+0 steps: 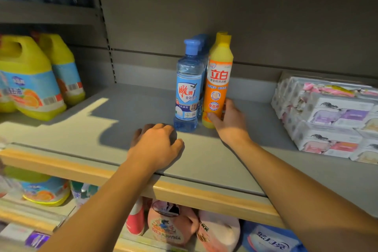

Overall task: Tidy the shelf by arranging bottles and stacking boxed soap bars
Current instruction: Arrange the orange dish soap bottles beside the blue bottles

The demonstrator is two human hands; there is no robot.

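A clear blue dish-soap bottle (188, 90) stands upright mid-shelf, with more blue bottles lined up behind it. Right beside it stands an orange and yellow bottle (218, 80), another yellow one behind. My right hand (229, 120) grips the lower part of the front orange bottle, thumb at its front, fingers round its right side. My left hand (157, 143) rests on the grey shelf (81, 129) just in front and left of the blue bottle, fingers loosely curled, holding nothing. Boxed soap bars (327, 120) lie stacked at the right of the shelf.
Large yellow detergent jugs (30, 80) stand at the shelf's left end. A wooden strip (184, 192) edges the shelf front. Below it sit refill pouches (173, 225) and other packs. The shelf above hangs low over the bottle caps.
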